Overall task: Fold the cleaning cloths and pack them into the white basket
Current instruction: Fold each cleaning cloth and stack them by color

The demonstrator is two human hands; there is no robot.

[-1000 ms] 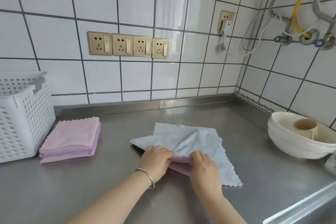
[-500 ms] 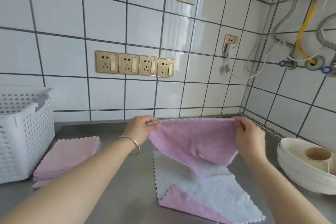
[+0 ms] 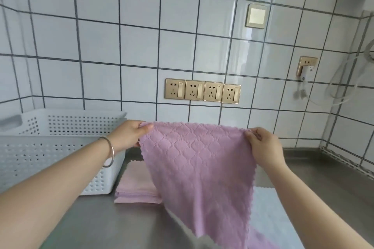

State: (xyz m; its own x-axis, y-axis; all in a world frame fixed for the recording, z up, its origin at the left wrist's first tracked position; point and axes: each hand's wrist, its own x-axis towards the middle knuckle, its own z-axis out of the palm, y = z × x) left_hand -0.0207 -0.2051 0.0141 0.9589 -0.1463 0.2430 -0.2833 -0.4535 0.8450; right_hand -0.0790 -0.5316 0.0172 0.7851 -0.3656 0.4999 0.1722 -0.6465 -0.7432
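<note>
left hand: pinches top left corner of pink cloth, thumb on the front face, fingers curled behind; bangle on the wrist
right hand: pinches top right corner of the same cloth, fingers curled round the edge
pink cloth: held up in the air between both hands, top edge stretched near level, rest hangs down to a point over the counter; quilted diamond pattern, scalloped edge
folded stack: pink cloths, flat on the counter, just beside the basket's right wall, partly hidden behind the hanging cloth
blue cloth: lies flat on the counter under and right of the hanging cloth; a bit of pink shows on it at bottom edge, can't tell what
basket: white, perforated, on the counter at left, against the wall; inside not visible, can't tell contents
wall: white tile, four gold sockets in a row above the cloth, one more socket further right with a white plug and cable
</note>
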